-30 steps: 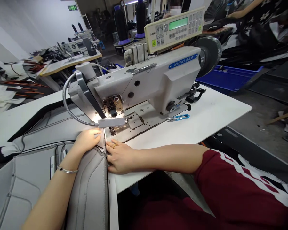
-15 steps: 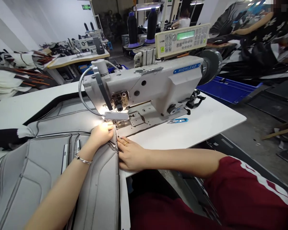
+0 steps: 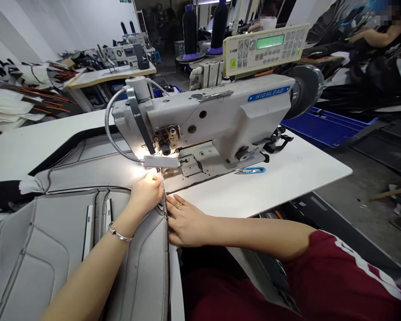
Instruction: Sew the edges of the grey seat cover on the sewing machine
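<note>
A grey padded seat cover [image 3: 53,232] lies across the white sewing table [image 3: 287,178], its right edge running up to the needle of the white sewing machine [image 3: 220,116]. My left hand [image 3: 146,194], with a bracelet on the wrist, presses on the cover just before the needle, fingers curled over the seam. My right hand [image 3: 186,220], wearing a ring, lies flat on the table with its fingers against the cover's edge. A small lamp [image 3: 161,161] on a bendy neck lights the needle area.
Blue thread snips [image 3: 250,170] lie on the table right of the machine bed. A control panel [image 3: 265,44] stands on top of the machine. Blue crates [image 3: 324,125] sit on the floor at right. Other sewing tables and people are behind.
Both hands have slid forward along the seam towards the needle, and the cover has fed forward with them. The camera view has shifted slightly.
</note>
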